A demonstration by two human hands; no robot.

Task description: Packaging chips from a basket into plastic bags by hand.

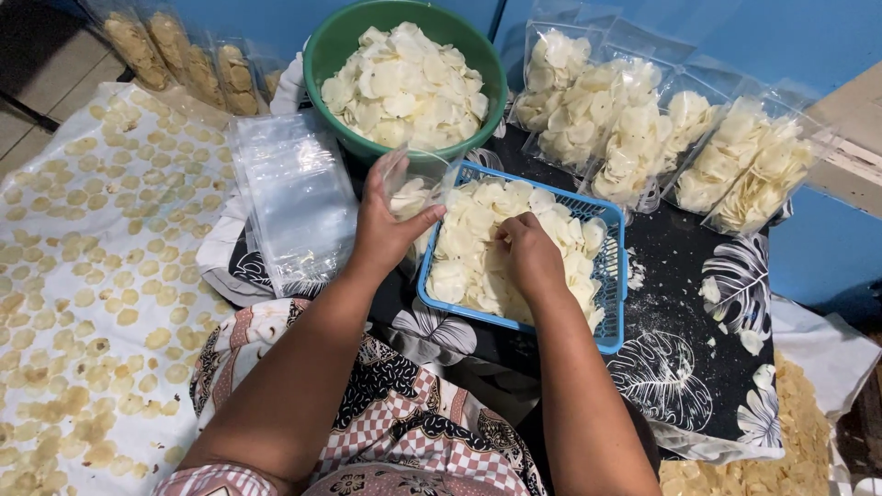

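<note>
My left hand (386,223) holds an open clear plastic bag (413,188) with a few pale chips inside, at the left edge of a blue basket (614,303). The basket is heaped with thin white chips (478,248). My right hand (528,253) rests in that heap with its fingers closed around some chips. Behind the basket stands a green bowl (323,64) full of the same white chips.
A stack of empty clear bags (294,197) lies to the left. Filled chip bags (634,138) lean against the blue wall at right, and darker filled bags (184,55) at top left. Small yellow chips (92,276) cover a white sheet on the left.
</note>
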